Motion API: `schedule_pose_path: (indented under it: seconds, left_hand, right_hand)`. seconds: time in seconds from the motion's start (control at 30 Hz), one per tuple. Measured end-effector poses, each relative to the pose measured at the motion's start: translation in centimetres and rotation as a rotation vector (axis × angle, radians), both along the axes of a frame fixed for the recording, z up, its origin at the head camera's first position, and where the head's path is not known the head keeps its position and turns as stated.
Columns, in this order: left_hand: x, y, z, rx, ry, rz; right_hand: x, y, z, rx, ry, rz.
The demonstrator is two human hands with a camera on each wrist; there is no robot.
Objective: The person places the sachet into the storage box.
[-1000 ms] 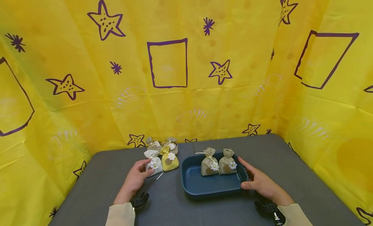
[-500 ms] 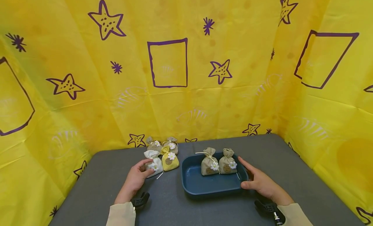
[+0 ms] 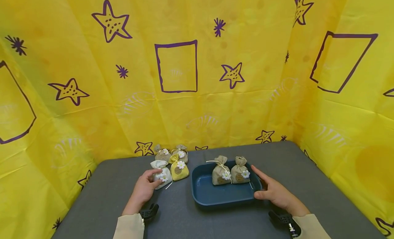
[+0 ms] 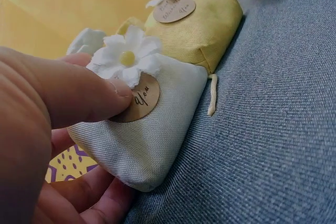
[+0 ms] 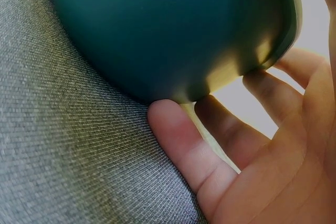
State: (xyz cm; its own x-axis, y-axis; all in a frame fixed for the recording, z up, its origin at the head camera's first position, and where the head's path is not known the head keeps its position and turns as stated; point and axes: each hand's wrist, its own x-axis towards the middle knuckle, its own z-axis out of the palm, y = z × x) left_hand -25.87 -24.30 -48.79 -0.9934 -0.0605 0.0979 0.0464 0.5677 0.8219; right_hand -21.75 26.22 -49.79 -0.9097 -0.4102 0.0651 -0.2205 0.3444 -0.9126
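Observation:
My left hand (image 3: 144, 187) pinches a white drawstring sachet (image 3: 161, 173), its thumb over the round paper label and the other fingers behind and under the cloth. In the left wrist view the white sachet (image 4: 152, 140) carries a white daisy with a yellow centre and leans close against a yellow sachet (image 4: 194, 30). My right hand (image 3: 275, 192) lies along the right end of a dark blue tub (image 3: 197, 198), fingers extended. The right wrist view has those fingertips on the outer wall of the tub (image 5: 157, 30). Two beige sachets (image 3: 221, 172) stand inside it, toward the back right.
Two more beige sachets (image 3: 163, 156) stand behind the white and yellow ones, near the back edge of the grey cloth-covered table (image 3: 172, 215). A yellow curtain (image 3: 138, 122) with purple star drawings hangs behind the table and along its sides.
The white sachet has tilted and shifted slightly toward the left and front under my left hand. My right hand and the tub stay essentially where they were.

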Motion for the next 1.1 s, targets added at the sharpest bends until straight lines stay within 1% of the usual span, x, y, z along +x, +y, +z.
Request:
schedule_pose_path:
  seconds: [0.3,0.53,0.63,0.77,0.87,0.93,1.0,1.1]
  left_hand:
    - [0.0,0.1,0.1,0.001,-0.02,0.022]
    - [0.0,0.0,0.2,-0.006,-0.008,0.042]
    - [0.0,-0.1,0.2,-0.001,0.001,0.059]
    - [0.0,-0.2,0.3,0.013,0.006,0.067]
    - [0.1,-0.3,0.2,0.018,0.021,0.072]
    - [0.1,-0.4,0.3,0.025,0.038,0.088]
    - [0.1,-0.4,0.5,0.039,0.063,0.106]
    - [0.2,-0.3,1.2,0.077,0.087,0.14]
  right_hand:
    - [-0.1,0.1,0.0,-0.002,-0.014,-0.005]
    - [0.0,0.0,0.2,0.001,-0.004,-0.005]
    - [0.0,0.0,0.1,0.007,0.0,-0.007]
    - [-0.1,0.1,-0.1,0.009,0.002,-0.006]
    - [-0.1,0.1,-0.1,0.01,0.007,-0.006]
    - [-0.1,0.1,-0.1,0.007,0.008,-0.004]
    - [0.0,0.0,0.0,0.001,0.008,-0.001]
    - [0.0,0.0,0.0,-0.008,0.003,0.004]
